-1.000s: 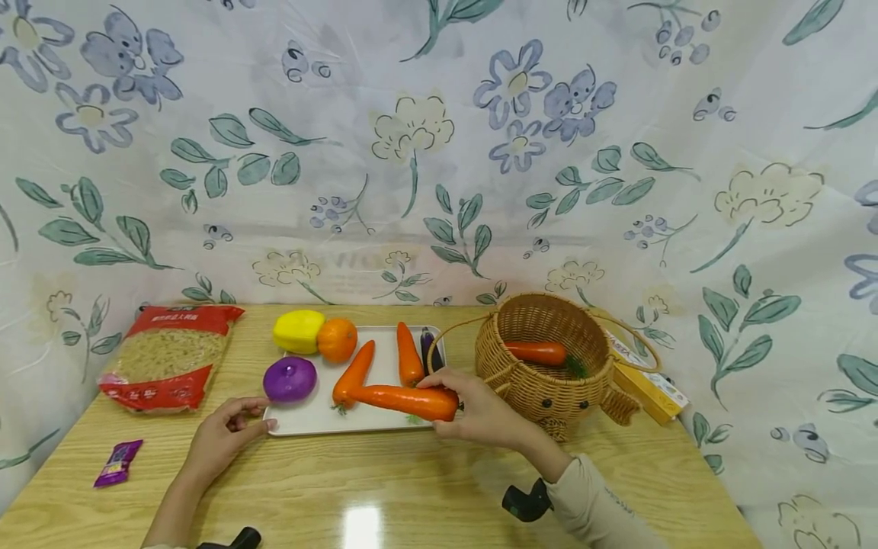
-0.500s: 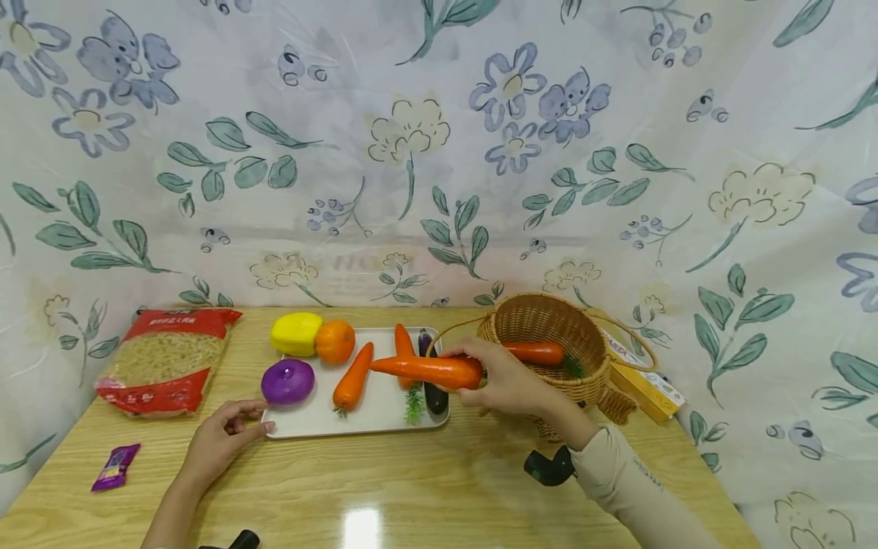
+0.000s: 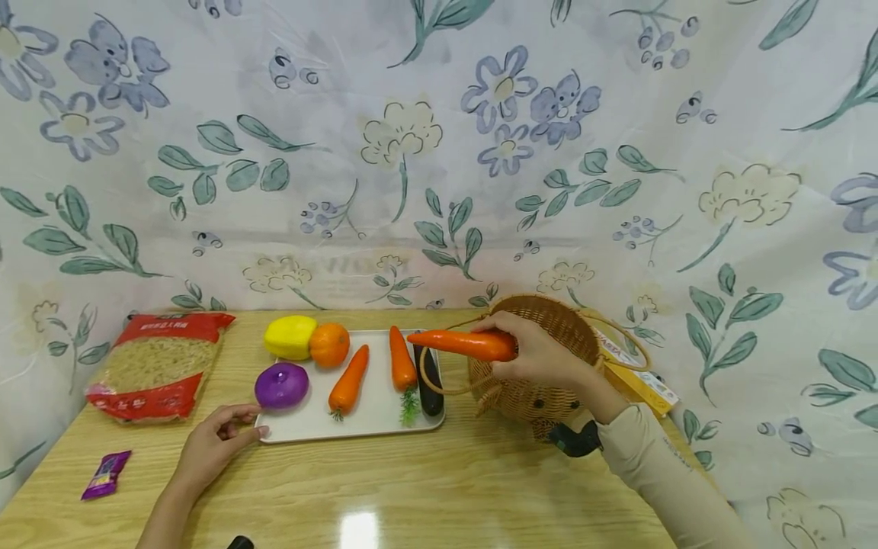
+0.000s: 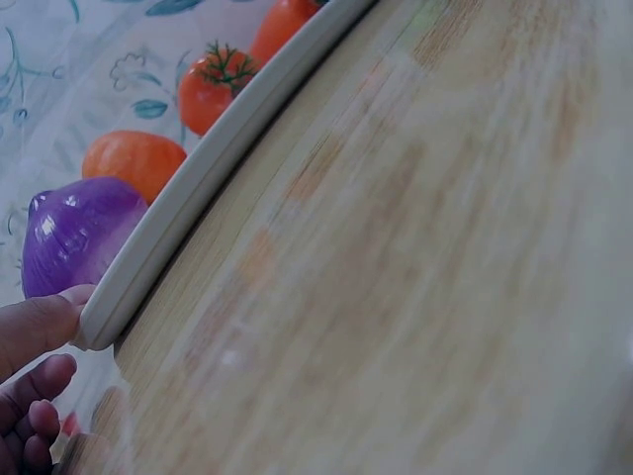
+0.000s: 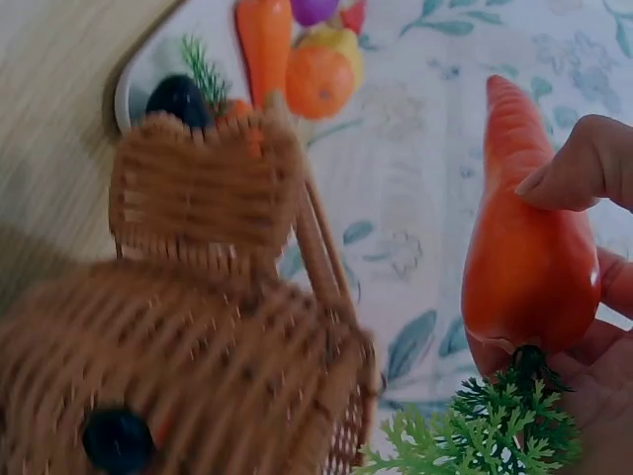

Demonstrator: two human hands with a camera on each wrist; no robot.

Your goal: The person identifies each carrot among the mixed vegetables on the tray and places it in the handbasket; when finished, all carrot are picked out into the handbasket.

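My right hand (image 3: 538, 351) grips an orange carrot (image 5: 529, 247) by its thick end, thumb on one side and fingers round the other. Its green leafy top (image 5: 495, 426) hangs beside the palm in the right wrist view. In the head view hand and carrot are above the wicker basket (image 3: 542, 393), covering part of its mouth. My left hand (image 3: 216, 446) pinches the near left corner of the white tray (image 3: 343, 431) with thumb and forefinger. On the tray lie two carrots (image 3: 348, 381), a dark eggplant (image 3: 428, 381) and a purple onion (image 3: 282, 385).
An orange (image 3: 329, 345) and a yellow fruit (image 3: 291, 338) lie at the tray's far left. A pasta bag (image 3: 154, 366) and a small purple packet (image 3: 106, 474) are further left. Behind the basket is a yellow box (image 3: 638, 381); its looped handle (image 3: 425, 374) overhangs the tray.
My right hand has lifted the carrot off the tray's right side and carried it up and right, over the basket. My left hand has stayed at the tray corner.
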